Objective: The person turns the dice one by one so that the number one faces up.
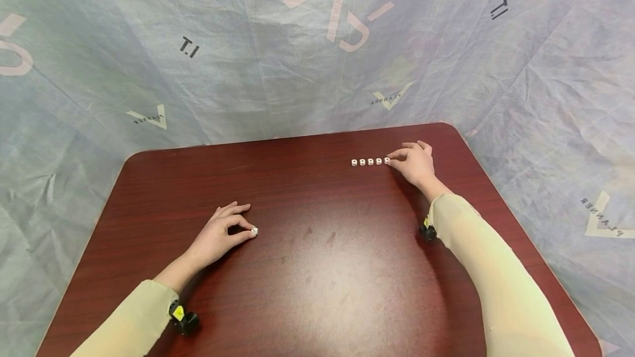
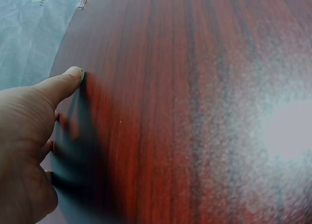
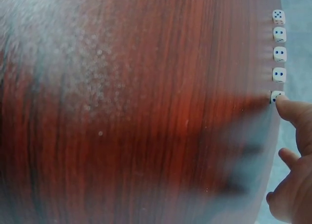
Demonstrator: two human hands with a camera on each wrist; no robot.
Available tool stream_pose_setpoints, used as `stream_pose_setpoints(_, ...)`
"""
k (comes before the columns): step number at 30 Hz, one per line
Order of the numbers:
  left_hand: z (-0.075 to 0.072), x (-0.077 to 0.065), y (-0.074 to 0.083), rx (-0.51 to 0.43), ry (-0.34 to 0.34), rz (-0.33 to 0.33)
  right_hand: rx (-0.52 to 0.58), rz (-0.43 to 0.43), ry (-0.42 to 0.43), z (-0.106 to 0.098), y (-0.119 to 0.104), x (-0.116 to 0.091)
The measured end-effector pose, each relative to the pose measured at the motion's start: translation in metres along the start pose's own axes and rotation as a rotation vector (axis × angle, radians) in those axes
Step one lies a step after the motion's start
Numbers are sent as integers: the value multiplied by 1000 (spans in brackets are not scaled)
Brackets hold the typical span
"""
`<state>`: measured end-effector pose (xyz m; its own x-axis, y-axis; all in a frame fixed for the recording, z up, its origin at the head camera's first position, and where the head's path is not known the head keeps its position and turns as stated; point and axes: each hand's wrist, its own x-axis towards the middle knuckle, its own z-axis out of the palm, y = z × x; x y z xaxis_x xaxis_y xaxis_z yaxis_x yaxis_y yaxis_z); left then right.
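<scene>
In the head view my left hand (image 1: pixel 218 237) pinches a small white die (image 1: pixel 254 231) between thumb and forefinger, low over the left-centre of the table; its other fingers are spread. The left wrist view shows the left thumb (image 2: pixel 63 85) covering almost all of that die. Toward the back right, several white dice (image 1: pixel 370 162) form a straight, spaced row. My right hand (image 1: pixel 414 163) holds the die at the row's right end (image 1: pixel 387 161) with thumb and fingertips. In the right wrist view the right thumb (image 3: pixel 295 109) partly hides this die (image 3: pixel 275 97), and dark pips show on the others.
The dark red wooden table (image 1: pixel 297 197) has rounded corners and a bright glare patch near its front. Grey printed cloth (image 1: pixel 258 70) hangs behind and at both sides. A black device (image 1: pixel 184 318) is strapped at the left wrist, another (image 1: pixel 428 230) at the right.
</scene>
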<state>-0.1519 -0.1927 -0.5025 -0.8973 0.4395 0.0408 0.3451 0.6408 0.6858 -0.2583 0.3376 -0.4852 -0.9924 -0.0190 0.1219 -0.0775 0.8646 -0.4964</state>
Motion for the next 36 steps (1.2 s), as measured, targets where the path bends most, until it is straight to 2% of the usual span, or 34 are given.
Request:
stream_pose_setpoints(7, 0, 0, 0, -6, 0, 2, -13, -21, -3, 1, -1, 1)
stream_pose_setpoints(16, -1, 0, 2, -4, 3, 3, -23, 1, -31, 0, -1, 3)
stream_pose_setpoints(28, -10, 1, 11, 65, -41, -51, 0, 35, -86, -2, -2, 6)
stream_pose_setpoints(31, -14, 3, 15, 95, -20, -50, -1, 43, -96, -2, -2, 6)
stream_pose_setpoints(36, -23, 14, 30, 125, 41, -8, -6, 42, -89, -3, -4, 4)
